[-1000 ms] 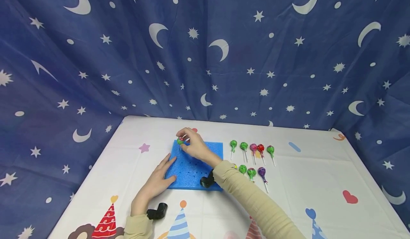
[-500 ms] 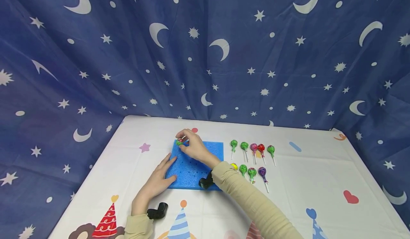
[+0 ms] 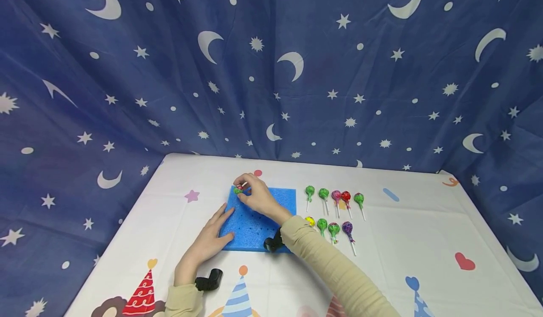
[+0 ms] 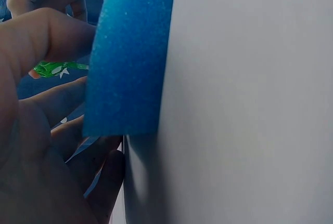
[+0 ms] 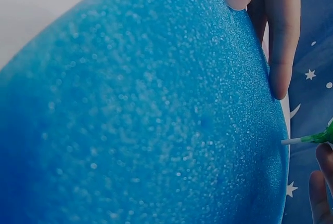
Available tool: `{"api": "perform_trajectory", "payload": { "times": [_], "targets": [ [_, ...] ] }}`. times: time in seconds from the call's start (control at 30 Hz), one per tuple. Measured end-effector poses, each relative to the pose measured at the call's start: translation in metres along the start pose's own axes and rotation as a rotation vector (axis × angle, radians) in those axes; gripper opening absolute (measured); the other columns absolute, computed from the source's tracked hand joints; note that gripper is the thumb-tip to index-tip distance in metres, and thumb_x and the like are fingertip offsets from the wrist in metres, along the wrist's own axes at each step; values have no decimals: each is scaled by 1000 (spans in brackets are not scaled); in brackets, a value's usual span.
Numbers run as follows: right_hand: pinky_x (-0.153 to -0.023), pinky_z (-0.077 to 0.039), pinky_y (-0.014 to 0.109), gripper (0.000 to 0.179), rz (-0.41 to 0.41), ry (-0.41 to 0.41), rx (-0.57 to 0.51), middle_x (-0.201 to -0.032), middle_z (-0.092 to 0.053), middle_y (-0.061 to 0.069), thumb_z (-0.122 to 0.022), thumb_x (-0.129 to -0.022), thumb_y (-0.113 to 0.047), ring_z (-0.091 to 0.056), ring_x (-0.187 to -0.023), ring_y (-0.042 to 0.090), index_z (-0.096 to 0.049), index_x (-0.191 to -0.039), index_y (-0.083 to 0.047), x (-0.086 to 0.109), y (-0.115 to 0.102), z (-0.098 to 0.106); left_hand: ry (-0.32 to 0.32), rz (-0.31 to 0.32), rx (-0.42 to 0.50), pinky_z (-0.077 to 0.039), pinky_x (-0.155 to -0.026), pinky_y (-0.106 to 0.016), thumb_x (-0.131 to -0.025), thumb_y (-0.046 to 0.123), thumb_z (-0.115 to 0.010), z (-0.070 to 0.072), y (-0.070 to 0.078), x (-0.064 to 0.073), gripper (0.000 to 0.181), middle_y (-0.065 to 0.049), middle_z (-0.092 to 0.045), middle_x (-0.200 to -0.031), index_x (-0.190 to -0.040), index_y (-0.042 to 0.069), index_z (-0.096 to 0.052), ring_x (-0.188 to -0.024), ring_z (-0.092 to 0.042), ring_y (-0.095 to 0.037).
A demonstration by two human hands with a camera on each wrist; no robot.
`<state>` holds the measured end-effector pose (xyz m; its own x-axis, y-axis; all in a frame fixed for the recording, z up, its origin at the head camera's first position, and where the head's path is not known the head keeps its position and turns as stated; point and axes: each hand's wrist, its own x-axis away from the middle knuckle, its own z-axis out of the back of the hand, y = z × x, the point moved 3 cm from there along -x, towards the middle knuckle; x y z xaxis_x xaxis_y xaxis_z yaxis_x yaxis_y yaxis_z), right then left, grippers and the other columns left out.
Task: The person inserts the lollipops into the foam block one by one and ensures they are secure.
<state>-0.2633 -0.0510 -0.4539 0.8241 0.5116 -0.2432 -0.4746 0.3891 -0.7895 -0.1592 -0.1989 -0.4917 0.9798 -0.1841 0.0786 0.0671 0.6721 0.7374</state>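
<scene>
At the far left corner of the blue foam block (image 3: 243,222), the right hand (image 3: 257,196) pinches a green-and-red wrapped lollipop (image 3: 238,190), its grip narrow, closed on the candy end with the stick pointing down to the foam. The step in hand looks to be seating that stick in the block; the right wrist view shows the stick meeting the foam near its edge, though how deep it goes cannot be told. The left hand (image 3: 211,235) holds no lollipop: its grip is wide, thumb and fingers spread along the block's left side, which probably steadies it. To the right of the block, nine more lollipops lie on the desk (image 3: 424,222) in two rows, the far one with a pink lollipop (image 3: 336,195) and a red lollipop (image 3: 346,196) among green ones, the near one running from a yellow lollipop (image 3: 310,221) to a purple lollipop (image 3: 347,228). The next move seems to call for a straight push along the stick, then a gentle release once it stands unaided; leaning it sideways could widen the hole or bend the stick.
</scene>
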Motion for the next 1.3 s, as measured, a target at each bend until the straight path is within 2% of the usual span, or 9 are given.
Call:
{"api": "perform_trajectory", "payload": {
  "times": [0.47, 0.73, 0.87, 1.3],
  "targets": [
    [-90, -54, 36, 30, 0, -1, 18, -112, -62, 10, -65, -87, -1, -65, -100, 23, -59, -115, -8, 1, -1, 4, 5, 7, 3, -19, -113, -68, -90, 18, -59, -1, -1, 0, 65, -11, -13, -163, -150, 13, -34, -148, -14, -42],
    [-90, -55, 41, 36, -20, -20, -1, -116, -62, 11, -64, -87, -1, -65, -100, 25, -57, -121, -9, 3, 0, 7, 3, 7, 3, -18, -113, -68, -91, 19, -58, -1, -2, -1, 65, -11, -13, -163, -151, 14, -33, -148, -13, -42],
    [-90, -55, 39, 37, -32, -17, 6, -117, -62, 11, -64, -87, -1, -65, -101, 25, -57, -122, -9, 4, 0, 9, 7, 4, -1, -18, -113, -69, -90, 19, -59, -2, -1, 0, 65, -11, -13, -163, -150, 14, -33, -148, -13, -42],
    [-94, -53, 44, 40, -64, -5, -24, -121, -61, 13, -64, -87, -2, -63, -106, 28, -55, -126, -9, 19, -4, 22, 5, 15, 6, -18, -113, -69, -91, 19, -59, -1, 0, 1, 65, -10, -13, -163, -151, 15, -33, -148, -13, -42]
  ]
}}
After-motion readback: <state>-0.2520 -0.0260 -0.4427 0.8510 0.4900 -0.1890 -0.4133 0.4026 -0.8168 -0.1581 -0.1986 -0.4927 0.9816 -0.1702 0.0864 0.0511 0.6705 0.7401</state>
